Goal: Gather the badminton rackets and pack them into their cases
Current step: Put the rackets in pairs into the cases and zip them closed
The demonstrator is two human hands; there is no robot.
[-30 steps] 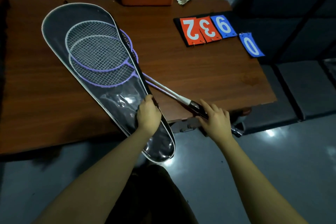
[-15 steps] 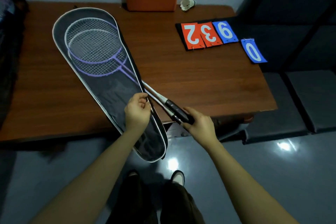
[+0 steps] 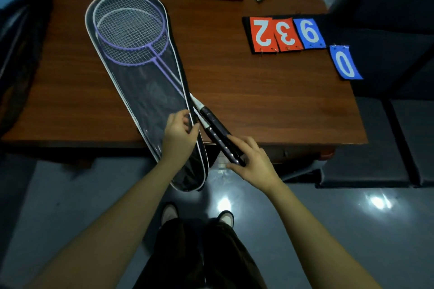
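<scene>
- The two purple rackets [image 3: 131,30] lie stacked inside the long case [image 3: 141,91] on the wooden table [image 3: 258,101], heads at the far end, black grips [image 3: 217,134] sticking out of the open side near the table's front edge
- They look light and stiff; the strings and thin shafts seem the fragile parts, so the wrapped grips are the best place to hold and push
- The case looks soft and floppy, with a slick clear panel; its tail hangs off the table, so its piped edge needs pinching
- Left hand [image 3: 179,135] pinches that edge beside the grips, fingers closed on the rim
- Right hand [image 3: 252,162] is half open, fingertips on the butt ends of the grips
</scene>
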